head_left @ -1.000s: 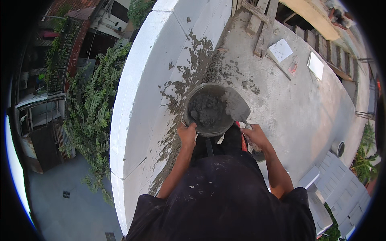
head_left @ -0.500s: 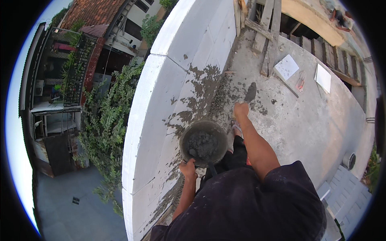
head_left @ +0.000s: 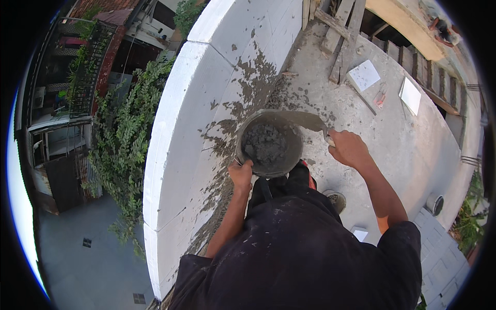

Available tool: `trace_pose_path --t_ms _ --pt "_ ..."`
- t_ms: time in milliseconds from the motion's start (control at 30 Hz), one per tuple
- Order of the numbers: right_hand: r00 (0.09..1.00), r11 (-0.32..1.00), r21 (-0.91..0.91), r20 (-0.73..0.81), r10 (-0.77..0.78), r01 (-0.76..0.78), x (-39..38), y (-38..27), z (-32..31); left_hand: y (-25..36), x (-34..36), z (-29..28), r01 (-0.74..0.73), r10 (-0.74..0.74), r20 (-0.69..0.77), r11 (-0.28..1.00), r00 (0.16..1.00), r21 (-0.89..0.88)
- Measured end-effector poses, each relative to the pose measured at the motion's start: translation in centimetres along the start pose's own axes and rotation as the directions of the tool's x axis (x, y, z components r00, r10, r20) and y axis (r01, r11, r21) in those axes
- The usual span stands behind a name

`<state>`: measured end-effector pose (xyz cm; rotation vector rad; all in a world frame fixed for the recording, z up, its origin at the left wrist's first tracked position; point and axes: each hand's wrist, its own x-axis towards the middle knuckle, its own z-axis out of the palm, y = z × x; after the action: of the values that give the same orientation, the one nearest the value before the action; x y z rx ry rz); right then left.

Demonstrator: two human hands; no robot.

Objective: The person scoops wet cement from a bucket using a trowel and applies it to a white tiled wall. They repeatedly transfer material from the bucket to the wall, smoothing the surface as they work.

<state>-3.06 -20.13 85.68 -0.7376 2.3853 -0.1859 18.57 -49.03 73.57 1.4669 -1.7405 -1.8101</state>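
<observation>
My left hand grips the near left rim of a dark bucket, fingers closed over its edge. Lumpy grey mortar lies inside the bucket. To the right, my right hand is wrapped round the handle of a trowel. The trowel's mortar-smeared blade points left, its tip at the bucket's far right rim; I cannot tell whether it touches. Just left of the bucket stands a white block wall with grey mortar splattered over its inner face.
Wooden planks lean at the far end by a stair opening. White tile-like pieces lie on the concrete floor. A second bucket stands beside my legs. Another person is at the far right. Past the wall is a drop to a lower yard.
My right hand has brought the trowel back from the floor by the wall to the bucket's rim, turning its blade leftward. The bucket, still in my left hand, has shifted slightly right and farther away.
</observation>
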Motion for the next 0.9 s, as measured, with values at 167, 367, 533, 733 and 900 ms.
trace_pose_path --t_ms 167,367,533,733,900 --pt "0.997 0.990 -0.127 0.051 -0.062 0.068 4.6 0.1 5.1 4.6 -0.3 3.5 -0.106 0.064 0.192 0.971 0.979 0.215" --pt "0.869 0.804 0.541 0.491 -0.064 -0.247 3.5 0.4 5.5 6.8 0.9 6.2 -0.102 0.100 0.215 0.995 0.971 -0.001" --pt "0.868 0.476 0.793 0.483 -0.112 -0.380 2.3 0.1 9.5 6.8 0.3 6.8 -0.119 0.093 0.249 0.989 0.964 0.093" --pt "0.863 0.230 0.875 0.469 -0.186 -0.426 0.5 1.4 11.7 6.5 1.0 6.4 -0.111 0.094 0.273 0.993 0.957 0.048" --pt "0.894 0.348 0.850 0.443 -0.065 -0.396 -1.4 1.7 9.9 5.6 1.4 7.2 -0.024 0.020 0.182 0.999 0.983 0.022"
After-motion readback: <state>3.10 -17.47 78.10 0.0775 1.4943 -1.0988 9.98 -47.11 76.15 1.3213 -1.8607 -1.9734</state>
